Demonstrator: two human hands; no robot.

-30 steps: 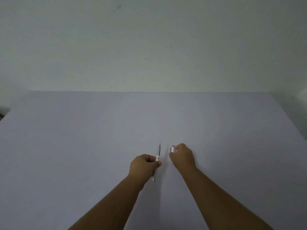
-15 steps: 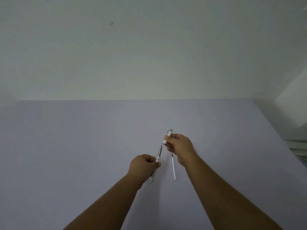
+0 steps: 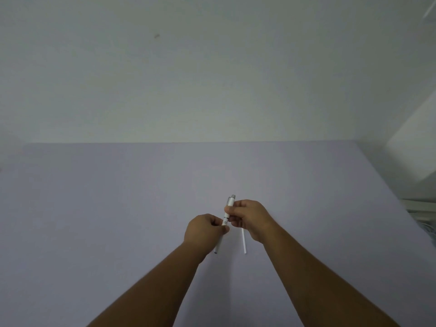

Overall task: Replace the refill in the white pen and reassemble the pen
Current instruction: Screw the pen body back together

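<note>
A white pen (image 3: 227, 213) stands tilted above the lavender table (image 3: 118, 208), its grey clicker and clip pointing away from me. My left hand (image 3: 204, 229) grips the pen's lower barrel, whose tip (image 3: 216, 250) pokes out below the fist. My right hand (image 3: 250, 218) pinches the upper barrel just under the clip. The two barrel halves meet between my hands. A thin white refill (image 3: 244, 241) lies on the table below my right hand, its top end hidden by the fingers.
A pale wall (image 3: 212, 79) rises behind the table's far edge. At the right, beyond the table's edge, stands a white block (image 3: 415, 149) with a white frame (image 3: 422, 208) below it.
My right hand has brought the upper barrel down over the refill onto the lower barrel, so the gap between the halves has closed. The loose refill on the table has stayed put.
</note>
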